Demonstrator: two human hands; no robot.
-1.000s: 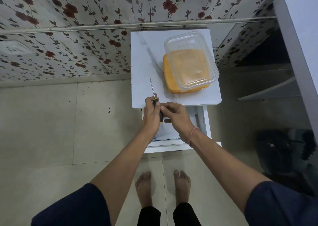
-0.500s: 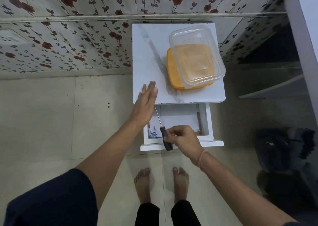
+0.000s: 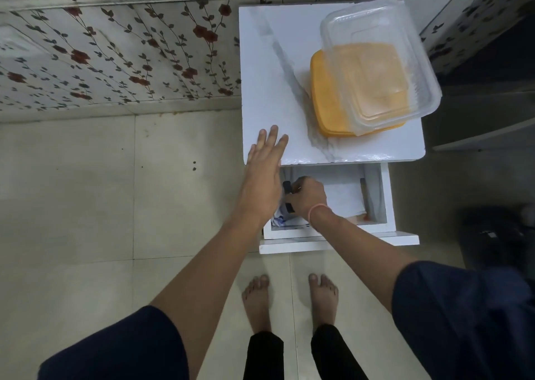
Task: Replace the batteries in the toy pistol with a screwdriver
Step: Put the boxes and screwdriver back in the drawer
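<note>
Small white desk (image 3: 275, 90) stands back against a floral-papered wall (image 3: 115, 61). Its left and front-left top is bare. The right rear is taken by a clear plastic tub (image 3: 405, 61) stacked on an orange container (image 3: 321, 96), both close to the right edge. Under the front edge a drawer (image 3: 362, 239) is pulled out toward the person, its front panel near the bare feet (image 3: 256, 298). Left of the desk is open tiled floor (image 3: 86, 206). To the right is a dark gap, then a dark bag (image 3: 492, 235) on the floor.

The desk top is glossy white with a grey marble streak. White papers (image 3: 341, 197) lie inside the drawer.

Left grip (image 3: 260, 177) is flat, fingers straight and together, holding nothing. The fingertips are over the desk's front-left corner and the palm hangs past the front edge, above the drawer's left end. Contact with the top cannot be told.

Right grip (image 3: 308, 196), with a pink band (image 3: 317, 210) at the wrist, is down in the drawer's left half, fingers curled round the screwdriver (image 3: 287, 188). Only bits of the dark handle show at the fist's left side; the shaft is hidden. The handle sits just beside the left palm, below the desk's front edge.
</note>
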